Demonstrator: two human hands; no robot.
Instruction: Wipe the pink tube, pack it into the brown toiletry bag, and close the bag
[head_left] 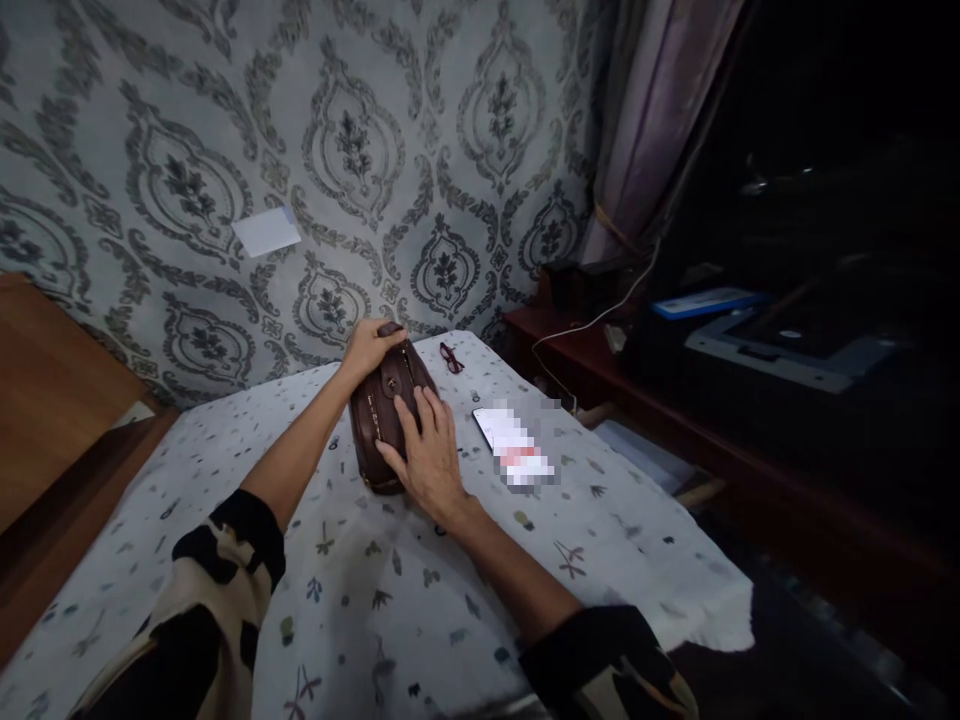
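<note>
A brown handbag [387,408] with gold-coloured zips and a small clasp tab lies on the patterned white cloth. My left hand [367,350] grips its far end, the thumb along the top edge and the other fingers largely hidden behind the bag. Spread over the near right part of the bag is my right hand [433,455], its fingers apart and touching the leather, the thumb by a zip. Both zips look closed, though my right hand hides part of the bag.
Right of the bag lies a phone [510,445] with a lit, blurred screen. Dark red glasses [451,358] rest near the cloth's far edge. A white cable [592,322] runs along the dark red furniture [555,330]. A wooden panel [60,390] stands at left.
</note>
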